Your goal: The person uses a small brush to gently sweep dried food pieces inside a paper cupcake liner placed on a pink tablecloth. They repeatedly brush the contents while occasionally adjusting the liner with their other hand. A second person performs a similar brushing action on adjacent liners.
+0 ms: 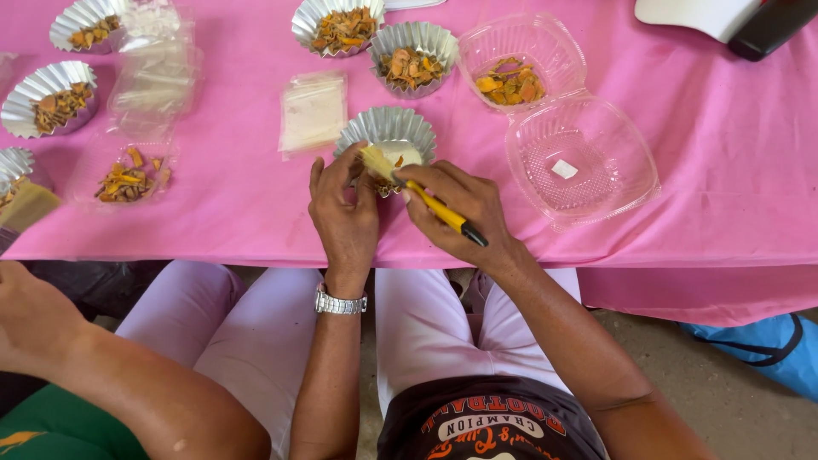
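- Seen from above, a person sits at a table covered with a pink cloth point(724, 187), both forearms reaching forward over pale trousers.
- The right hand point(464, 213) is closed around a small brush point(422, 194) with a yellow handle and black end, pinched between thumb and fingers; its pale bristles point toward a silver foil cup point(385, 136) just in front of the hands.
- The left hand point(345, 209), with a metal watch point(340, 303) on its wrist, has its fingers curled together, fingertips meeting near the bristles at the cup's near edge. It seems to pinch something small there, but what it is cannot be made out.
- The foil cup holds something pale inside.
- Just left of that cup lies a small clear plastic bag point(313, 112).
- Behind it stand two more foil cups point(415, 58) filled with dried orange and brown pieces.
- To the right, an open clear plastic clamshell box point(588, 162) lies flat; its far half holds similar dried pieces, its near half a small white scrap.
- At far left are more filled foil cups and a clear tray of pieces.
- Another person's arm point(119, 383) shows at bottom left.
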